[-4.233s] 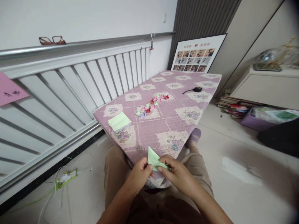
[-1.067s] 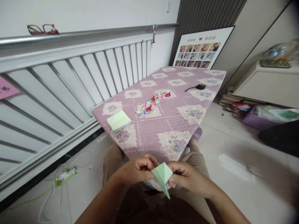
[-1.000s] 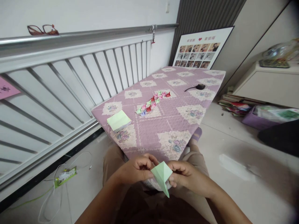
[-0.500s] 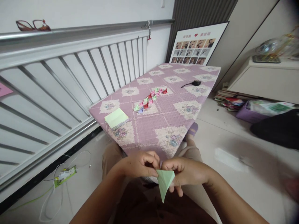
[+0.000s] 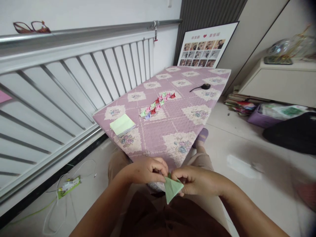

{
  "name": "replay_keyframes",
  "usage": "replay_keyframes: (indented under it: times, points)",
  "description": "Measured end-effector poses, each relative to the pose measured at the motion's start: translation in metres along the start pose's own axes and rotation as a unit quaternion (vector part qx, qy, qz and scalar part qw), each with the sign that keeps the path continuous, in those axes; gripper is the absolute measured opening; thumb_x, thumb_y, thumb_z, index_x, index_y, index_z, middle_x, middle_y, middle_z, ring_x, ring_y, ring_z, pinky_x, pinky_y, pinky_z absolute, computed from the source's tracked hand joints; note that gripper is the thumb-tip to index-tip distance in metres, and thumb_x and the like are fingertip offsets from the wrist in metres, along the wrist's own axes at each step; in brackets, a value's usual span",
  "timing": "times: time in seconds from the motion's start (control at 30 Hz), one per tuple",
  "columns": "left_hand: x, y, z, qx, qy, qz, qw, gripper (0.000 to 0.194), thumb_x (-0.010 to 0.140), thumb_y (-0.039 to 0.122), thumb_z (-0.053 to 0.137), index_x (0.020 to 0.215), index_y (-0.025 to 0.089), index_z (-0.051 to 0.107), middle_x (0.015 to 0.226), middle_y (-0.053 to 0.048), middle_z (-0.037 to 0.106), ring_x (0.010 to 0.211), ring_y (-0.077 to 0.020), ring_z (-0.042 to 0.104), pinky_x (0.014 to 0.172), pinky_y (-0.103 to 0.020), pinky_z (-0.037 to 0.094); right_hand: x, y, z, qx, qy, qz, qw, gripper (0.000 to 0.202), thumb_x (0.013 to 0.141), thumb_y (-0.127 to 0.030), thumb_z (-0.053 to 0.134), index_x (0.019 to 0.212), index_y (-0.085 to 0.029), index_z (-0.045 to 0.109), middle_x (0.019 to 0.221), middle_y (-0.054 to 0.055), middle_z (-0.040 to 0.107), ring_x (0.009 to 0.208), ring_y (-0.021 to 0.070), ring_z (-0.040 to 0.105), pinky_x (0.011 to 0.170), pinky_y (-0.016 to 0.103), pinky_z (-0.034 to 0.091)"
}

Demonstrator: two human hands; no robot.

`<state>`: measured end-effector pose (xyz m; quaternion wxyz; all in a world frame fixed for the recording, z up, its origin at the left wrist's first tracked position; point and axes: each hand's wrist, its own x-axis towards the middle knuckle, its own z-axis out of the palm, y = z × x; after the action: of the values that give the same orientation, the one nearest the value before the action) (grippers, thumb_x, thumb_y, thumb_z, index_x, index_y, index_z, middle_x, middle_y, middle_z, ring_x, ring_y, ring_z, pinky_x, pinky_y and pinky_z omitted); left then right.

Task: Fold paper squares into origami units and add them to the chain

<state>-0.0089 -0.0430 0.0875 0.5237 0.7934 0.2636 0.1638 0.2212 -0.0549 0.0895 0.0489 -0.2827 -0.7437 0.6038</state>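
A partly folded piece of light green paper (image 5: 172,189) is held above my lap, just off the near corner of the table. My left hand (image 5: 149,171) pinches its upper left corner between thumb and fingers. On the opposite side, my right hand (image 5: 196,181) grips the upper right edge, with the forefinger bent over the top. The paper's pointed end hangs downward. Farther off on the tablecloth lie several small folded paper pieces (image 5: 153,111) in red, pink, green and purple. To their left sits a stack of square paper sheets (image 5: 122,124), pale green on top.
The table (image 5: 158,131) has a purple floral cloth. A black object with a thin tail (image 5: 205,86) lies toward its far right. A radiator (image 5: 98,75) runs along the left side, with eyeglasses (image 5: 32,27) above. A power strip with cables (image 5: 69,187) rests on the floor.
The green paper has turned and tilted; its point now hangs higher and more to the left. My right fingers have curled in over its top edge. Both hands stay on it.
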Motion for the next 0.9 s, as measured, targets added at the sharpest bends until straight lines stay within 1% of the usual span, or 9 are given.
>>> replay_keyframes:
  times: [0.13,0.23,0.37,0.43,0.5,0.63,0.7,0.77,0.9]
  points:
    - [0.000,0.001,0.000,0.005,-0.002,-0.002,1.000,0.008,0.081,0.024,0.064,0.082,0.018,0.068,0.096,-0.004,0.062,0.085,-0.0136,0.060,0.080,-0.024,0.045,0.001,0.003,0.004,0.062,-0.044,0.030,0.997,0.012,0.082,-0.030,0.059,0.082,-0.018,0.060,0.070,-0.003,0.059,0.067,0.0103,0.060,0.060,0.020,0.044]
    - [0.000,0.001,0.001,0.005,-0.003,-0.006,1.000,0.007,0.081,0.024,0.063,0.081,0.018,0.067,0.095,-0.003,0.062,0.086,-0.0136,0.060,0.080,-0.024,0.045,0.003,0.007,0.008,0.046,-0.052,0.015,0.997,0.016,0.080,-0.032,0.063,0.085,-0.017,0.064,0.074,-0.002,0.063,0.069,0.0114,0.060,0.064,0.021,0.045]
    - [0.000,-0.001,0.002,0.008,-0.006,-0.008,1.000,0.007,0.081,0.023,0.062,0.080,0.018,0.067,0.094,-0.003,0.062,0.084,-0.0133,0.059,0.079,-0.024,0.046,0.005,0.011,0.010,-0.003,-0.016,0.001,1.000,0.018,0.077,-0.035,0.069,0.082,-0.018,0.064,0.073,-0.003,0.062,0.067,0.0107,0.057,0.059,0.019,0.042]
    - [-0.002,-0.001,0.003,0.009,-0.002,-0.007,1.000,0.007,0.082,0.023,0.062,0.081,0.017,0.067,0.094,-0.003,0.062,0.085,-0.0135,0.059,0.079,-0.024,0.046,0.006,0.012,0.011,-0.012,-0.002,-0.009,1.000,0.020,0.075,-0.036,0.070,0.078,-0.018,0.063,0.069,-0.004,0.059,0.063,0.0097,0.053,0.056,0.018,0.039]
    - [-0.004,-0.002,0.004,0.010,0.005,-0.008,1.000,0.007,0.082,0.023,0.062,0.080,0.017,0.066,0.097,-0.004,0.061,0.087,-0.0141,0.060,0.081,-0.025,0.046,0.005,0.013,0.011,-0.010,0.009,-0.021,1.000,0.022,0.075,-0.038,0.070,0.079,-0.018,0.064,0.068,-0.004,0.058,0.063,0.0097,0.052,0.056,0.018,0.038]
    - [-0.011,0.000,0.007,0.023,0.041,-0.011,0.999,0.004,0.081,0.019,0.062,0.079,0.017,0.066,0.107,-0.006,0.059,0.097,-0.0164,0.059,0.087,-0.028,0.044,0.003,0.012,0.009,0.009,0.011,-0.032,0.999,0.027,0.077,-0.043,0.067,0.084,-0.017,0.065,0.072,-0.003,0.059,0.066,0.0109,0.052,0.062,0.020,0.041]
    - [-0.015,0.001,0.009,0.025,0.065,-0.010,0.998,0.003,0.080,0.018,0.063,0.077,0.017,0.064,0.110,-0.007,0.056,0.103,-0.0177,0.057,0.090,-0.029,0.043,0.001,0.011,0.006,0.016,0.015,-0.042,0.999,0.030,0.079,-0.046,0.065,0.081,-0.016,0.065,0.072,-0.003,0.057,0.066,0.0105,0.051,0.063,0.020,0.040]
    - [-0.018,0.003,0.011,0.024,0.090,-0.013,0.996,0.005,0.079,0.018,0.063,0.075,0.016,0.063,0.113,-0.008,0.054,0.108,-0.0191,0.055,0.092,-0.030,0.042,0.000,0.011,0.005,0.022,0.037,-0.050,0.998,0.033,0.081,-0.048,0.062,0.078,-0.015,0.063,0.070,-0.003,0.053,0.065,0.0097,0.048,0.061,0.020,0.039]
    - [-0.021,0.003,0.015,0.022,0.153,-0.040,0.987,0.007,0.079,0.016,0.061,0.072,0.016,0.059,0.121,-0.010,0.052,0.114,-0.0223,0.051,0.089,-0.029,0.042,0.002,0.013,0.008,0.037,0.111,-0.046,0.992,0.032,0.082,-0.046,0.061,0.084,-0.015,0.061,0.071,-0.003,0.052,0.065,0.0098,0.045,0.060,0.019,0.037]
